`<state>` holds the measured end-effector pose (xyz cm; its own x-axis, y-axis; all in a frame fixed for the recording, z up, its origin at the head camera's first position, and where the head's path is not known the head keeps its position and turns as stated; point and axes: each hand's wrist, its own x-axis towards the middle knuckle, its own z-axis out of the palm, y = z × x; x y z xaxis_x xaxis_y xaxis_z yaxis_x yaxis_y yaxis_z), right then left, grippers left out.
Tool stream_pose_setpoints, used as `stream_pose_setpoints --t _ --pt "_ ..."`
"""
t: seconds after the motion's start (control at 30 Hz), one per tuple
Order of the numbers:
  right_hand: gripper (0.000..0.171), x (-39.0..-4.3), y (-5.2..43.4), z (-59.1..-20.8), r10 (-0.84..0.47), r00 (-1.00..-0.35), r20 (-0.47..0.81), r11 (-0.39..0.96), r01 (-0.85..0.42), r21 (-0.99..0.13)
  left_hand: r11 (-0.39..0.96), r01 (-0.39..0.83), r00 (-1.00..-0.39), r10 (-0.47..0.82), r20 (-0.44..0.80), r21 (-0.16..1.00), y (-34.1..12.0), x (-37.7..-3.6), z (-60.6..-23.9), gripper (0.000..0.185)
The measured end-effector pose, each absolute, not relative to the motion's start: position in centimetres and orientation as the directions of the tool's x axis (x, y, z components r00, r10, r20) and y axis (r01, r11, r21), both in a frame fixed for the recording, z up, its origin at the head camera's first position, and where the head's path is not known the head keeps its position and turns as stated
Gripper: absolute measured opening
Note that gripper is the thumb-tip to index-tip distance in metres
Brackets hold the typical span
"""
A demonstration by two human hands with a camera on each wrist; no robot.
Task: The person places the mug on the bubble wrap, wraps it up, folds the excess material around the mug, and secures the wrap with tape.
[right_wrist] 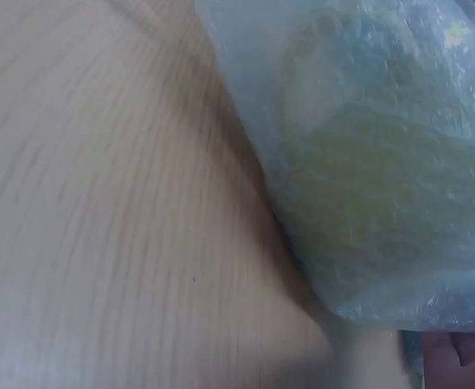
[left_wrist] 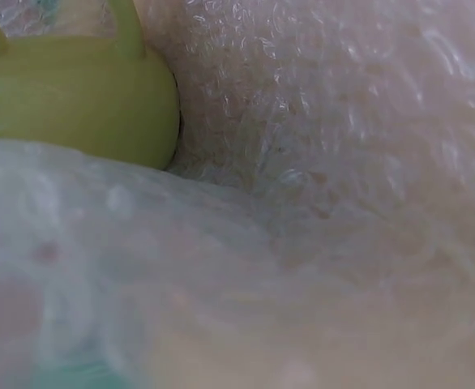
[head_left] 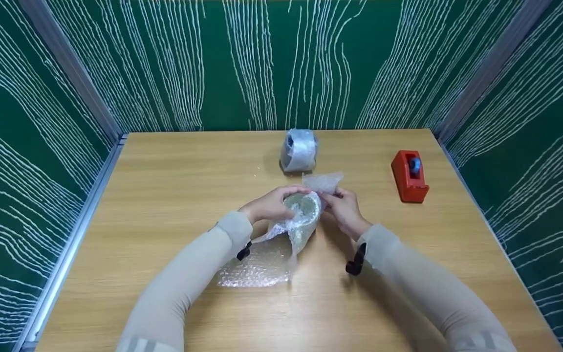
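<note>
A sheet of clear bubble wrap [head_left: 267,261] lies partly rolled around a yellowish-green object at the middle of the table. In the left wrist view this green object [left_wrist: 83,97] has a rounded body and a loop-shaped handle, and wrap covers its lower part. My left hand [head_left: 272,204] grips the near-left side of the wrapped bundle, fingers over its open top. On the other side, my right hand [head_left: 346,211] pinches the wrap's edge, where a loose flap stands up. Through the wrap, the green body [right_wrist: 359,186] shows blurred in the right wrist view.
Behind the hands, a roll of bubble wrap [head_left: 299,150] stands on the wooden table [head_left: 174,181]. A red tape dispenser [head_left: 409,177] sits at the right, near the table's edge. Green panels with white lines [head_left: 213,63] enclose the back and sides.
</note>
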<state>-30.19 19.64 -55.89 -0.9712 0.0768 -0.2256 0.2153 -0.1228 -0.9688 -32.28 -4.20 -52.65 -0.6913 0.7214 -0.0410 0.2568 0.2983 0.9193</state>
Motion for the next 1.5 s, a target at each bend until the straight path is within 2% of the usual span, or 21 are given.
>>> stream_pose_setpoints --t 0.23,0.37,0.53,0.77,1.07,1.5 --pt "0.034 -29.3 18.9 -55.1 0.045 -0.985 -0.168 -0.107 0.162 -0.981 0.308 0.25 -0.693 0.719 -0.052 0.918 -4.3 -32.3 -52.7 0.083" --pt "0.034 -28.9 18.7 -54.7 0.035 -0.99 -0.137 -0.048 0.135 -0.99 0.276 0.235 -0.695 0.718 -0.038 0.932 -4.4 -32.2 -52.9 0.085" --pt "0.036 -28.8 18.5 -54.6 0.058 -0.993 -0.099 0.03 0.101 -0.994 0.194 0.17 -0.738 0.675 -0.005 0.966 -4.5 -32.2 -53.2 0.088" --pt "0.033 -28.7 18.2 -54.5 0.083 -0.996 -0.015 0.047 0.019 -0.999 0.139 0.079 -0.791 0.611 -0.022 0.987 -4.8 -32.0 -53.0 0.075" --pt "0.03 -28.6 17.7 -54.5 0.119 -0.99 0.073 0.085 -0.064 -0.994 0.139 0.072 -0.844 0.536 -0.014 0.988 -5.2 -32.0 -53.1 0.066" --pt "0.022 -28.4 17.4 -54.8 0.141 -0.976 0.167 0.123 -0.151 -0.981 0.137 -0.013 -0.838 0.539 -0.086 0.99 -6.0 -32.4 -53.5 0.058"
